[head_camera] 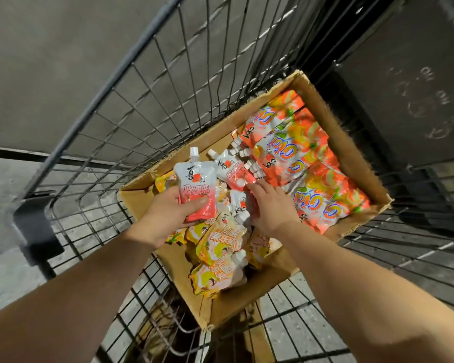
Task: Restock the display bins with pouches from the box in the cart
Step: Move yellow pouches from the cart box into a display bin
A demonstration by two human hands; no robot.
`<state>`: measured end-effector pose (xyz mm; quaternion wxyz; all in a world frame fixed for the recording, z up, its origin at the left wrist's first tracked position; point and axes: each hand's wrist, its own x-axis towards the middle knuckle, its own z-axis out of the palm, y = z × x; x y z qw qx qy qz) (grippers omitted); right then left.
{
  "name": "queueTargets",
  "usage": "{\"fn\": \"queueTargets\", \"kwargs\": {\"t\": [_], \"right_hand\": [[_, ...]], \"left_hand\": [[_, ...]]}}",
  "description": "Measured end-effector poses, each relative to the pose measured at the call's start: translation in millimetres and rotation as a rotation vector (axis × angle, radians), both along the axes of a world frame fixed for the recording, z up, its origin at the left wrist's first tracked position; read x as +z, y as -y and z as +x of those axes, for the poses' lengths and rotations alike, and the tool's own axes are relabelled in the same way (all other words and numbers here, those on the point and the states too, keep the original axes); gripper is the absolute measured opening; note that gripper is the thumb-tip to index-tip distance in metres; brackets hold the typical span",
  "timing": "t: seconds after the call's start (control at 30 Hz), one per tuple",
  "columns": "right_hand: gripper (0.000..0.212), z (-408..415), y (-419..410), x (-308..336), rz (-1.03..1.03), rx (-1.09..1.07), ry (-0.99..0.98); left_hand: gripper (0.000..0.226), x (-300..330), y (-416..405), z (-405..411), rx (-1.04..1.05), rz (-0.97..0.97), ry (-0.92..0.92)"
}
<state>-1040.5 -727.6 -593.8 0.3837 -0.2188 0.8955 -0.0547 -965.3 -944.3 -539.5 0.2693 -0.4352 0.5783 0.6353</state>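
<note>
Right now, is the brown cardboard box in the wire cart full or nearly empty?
Fairly full: the brown cardboard box holds many orange and yellow spouted pouches, though bare cardboard shows at its near corner.

box [333, 127]: brown cardboard, open top, sits under both hands | pink-and-white pouch [197, 188]: upright, white cap on top, held in left hand [168, 214] | more pink pouches [233, 170]: lying just past right hand [271, 206] | yellow pouches [220, 247]: piled between the wrists | big orange packs [307, 158]: maybe stacked flat, right of right hand
</note>
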Motion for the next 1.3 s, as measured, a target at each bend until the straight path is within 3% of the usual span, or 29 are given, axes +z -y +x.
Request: {"fn": "queueTargets", "kwargs": {"t": [0.1,0.3,0.5,0.6,0.77,1.0,1.13,1.2,1.3], "right_hand": [[0.080,3.7,3.2,-2.7,0.023,0.026,-0.062],[0.033,-2.8,-3.5,-3.1,0.028,-0.026,-0.070],[0.035,-13.0,-6.2,30.1,-0.350,-0.768,0.237],[0.032,-14.6,-6.9,52.7,-0.584,-0.995,0.401],[0.010,2.5,10.0,110.7,-0.741,-1.034,0.430],[0.024,60.1,53.0,195.8,-0.858,-1.121,0.507],[0.007,82.9,63.2,234.7,-0.918,-1.179,0.489],[0.012,92.9,67.5,253.0,-0.929,-1.176,0.484],[0.008,113.0,81.4,283.2,-0.955,-1.040,0.523]], "left_hand": [[0.029,-2.2,-0.8,1.5,0.006,0.005,-0.005],[0.026,-0.5,-3.2,5.8,-0.002,-0.030,-0.003],[0.023,14.3,-0.1,9.9,-0.005,-0.052,0.003],[0.023,25.6,3.2,14.3,0.000,-0.051,0.005],[0.027,60.2,3.7,15.8,-0.043,-0.019,-0.057],[0.028,133.0,12.1,26.5,-0.147,0.078,-0.160],[0.030,172.4,22.2,44.8,-0.118,0.094,-0.237],[0.025,193.5,24.4,59.7,-0.087,0.096,-0.275],[0.013,224.2,30.4,92.4,-0.021,0.076,-0.338]]}}
